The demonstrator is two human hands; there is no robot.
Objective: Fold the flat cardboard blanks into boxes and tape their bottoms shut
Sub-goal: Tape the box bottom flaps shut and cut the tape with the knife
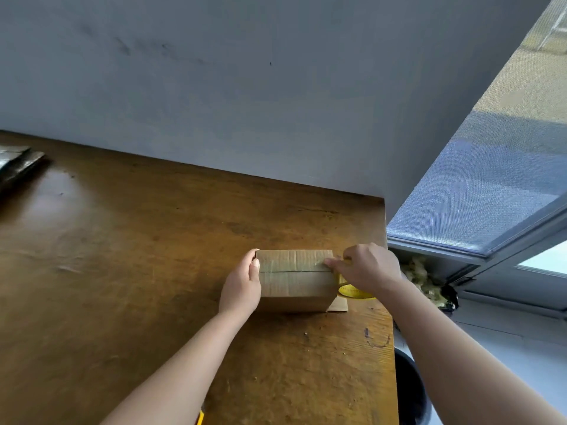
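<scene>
1 small brown cardboard box [296, 280] folded, seam seemingly taped — left hand [242, 286] clasps its left end, right hand [365, 268] grips the yellow tape roll [352, 291] beside it — cutting remains.

Room to pass L of box [294, 289], wall [276, 118] behind, tbl edge [380, 225] just R.

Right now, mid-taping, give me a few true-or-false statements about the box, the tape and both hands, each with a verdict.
1. The left hand grips the left end of the cardboard box. True.
2. The tape roll lies apart from both hands. False: the right hand holds it at the box's right end.
3. The box stands on the wooden table. True.
4. The box's upper flaps stand open. False: they are folded shut and meet at a seam along the middle.
</scene>
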